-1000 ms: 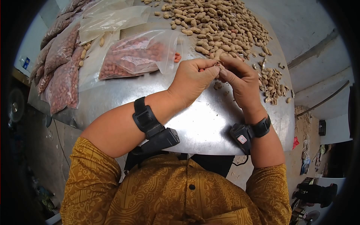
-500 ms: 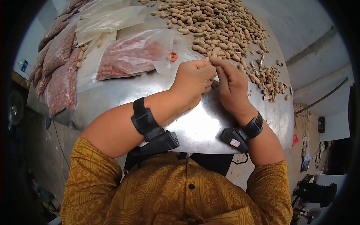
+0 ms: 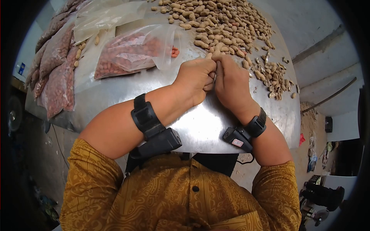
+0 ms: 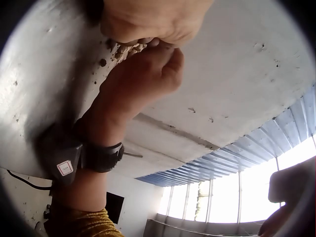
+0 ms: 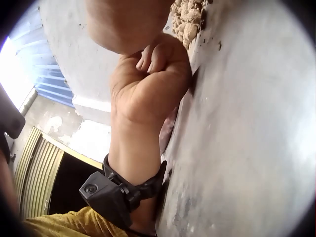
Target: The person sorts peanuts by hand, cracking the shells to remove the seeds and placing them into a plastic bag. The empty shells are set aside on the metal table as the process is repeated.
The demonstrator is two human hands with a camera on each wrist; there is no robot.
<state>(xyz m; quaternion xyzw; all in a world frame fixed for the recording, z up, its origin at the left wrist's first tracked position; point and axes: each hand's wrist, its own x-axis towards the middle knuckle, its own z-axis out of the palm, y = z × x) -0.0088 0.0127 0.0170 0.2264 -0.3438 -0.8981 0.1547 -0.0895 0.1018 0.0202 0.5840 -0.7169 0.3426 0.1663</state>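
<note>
Both hands meet over the metal table, fingertips together at the near edge of a heap of unshelled peanuts (image 3: 227,29). My left hand (image 3: 194,78) is curled into a loose fist, its thumb and forefinger pinching at the meeting point. From the other side, my right hand (image 3: 233,82) bends its fingers inward to pinch at the same spot. A peanut between the fingertips is mostly hidden by them in every view. In the right wrist view the left hand's fingers (image 5: 160,57) fold tightly toward the palm. A pile of broken shells (image 3: 275,79) lies right of the right hand.
A clear bag of red peanut kernels (image 3: 129,52) lies left of the hands, some kernels at its mouth. Filled bags (image 3: 58,84) stack at the far left, beside empty bags (image 3: 111,17). The metal table's (image 3: 154,86) near edge runs close to the body.
The hands have shifted slightly left and toward the heap. The right hand has turned inward, its fingers closing against the left. The shell and red kernel seen between the fingertips earlier are now covered.
</note>
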